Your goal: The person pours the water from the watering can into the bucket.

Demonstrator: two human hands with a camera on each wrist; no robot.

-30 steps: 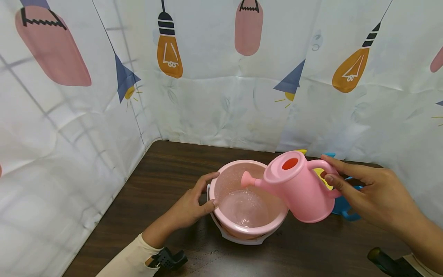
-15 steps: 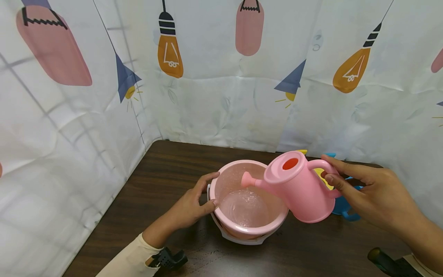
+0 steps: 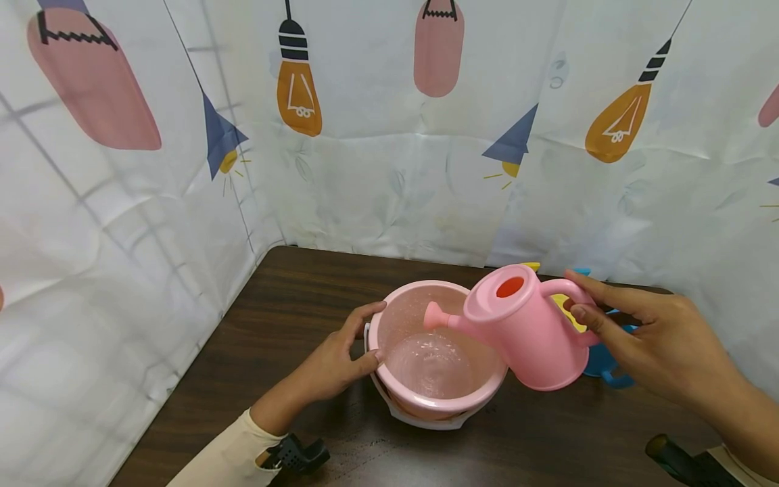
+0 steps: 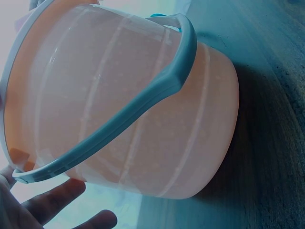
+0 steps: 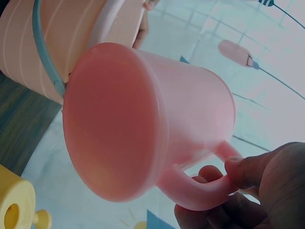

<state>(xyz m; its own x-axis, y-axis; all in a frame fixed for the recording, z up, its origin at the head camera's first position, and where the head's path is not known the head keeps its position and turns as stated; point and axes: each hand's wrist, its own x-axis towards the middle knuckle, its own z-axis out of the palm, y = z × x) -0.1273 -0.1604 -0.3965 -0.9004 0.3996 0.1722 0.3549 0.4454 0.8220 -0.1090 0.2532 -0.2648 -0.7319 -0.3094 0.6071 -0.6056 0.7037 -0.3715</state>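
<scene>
My right hand (image 3: 663, 338) holds a pink watering can (image 3: 535, 331) by its handle, thumb and fingers curled round it. The can is tilted left, its spout head (image 3: 435, 316) over the mouth of a pink bucket (image 3: 438, 405). Inside the bucket, water (image 3: 429, 365) shows ripples below the spout. At the bucket's left rim, my left hand (image 3: 331, 362) grips the edge with thumb and fingers. In the left wrist view, two fingers (image 4: 57, 198) stretch beside the bucket's outer wall, and its handle (image 4: 128, 117) hangs down the side.
Behind the pink can, partly hidden, stand a yellow watering can (image 5: 16, 200) and a blue one (image 3: 599, 365). The dark wooden table (image 3: 292, 297) has wet drops in front of the bucket. A patterned curtain (image 3: 377, 189) encloses the back and left.
Ripples in the bucket's water shift from frame to frame. Both hands, the pink watering can and the bucket keep practically the same places.
</scene>
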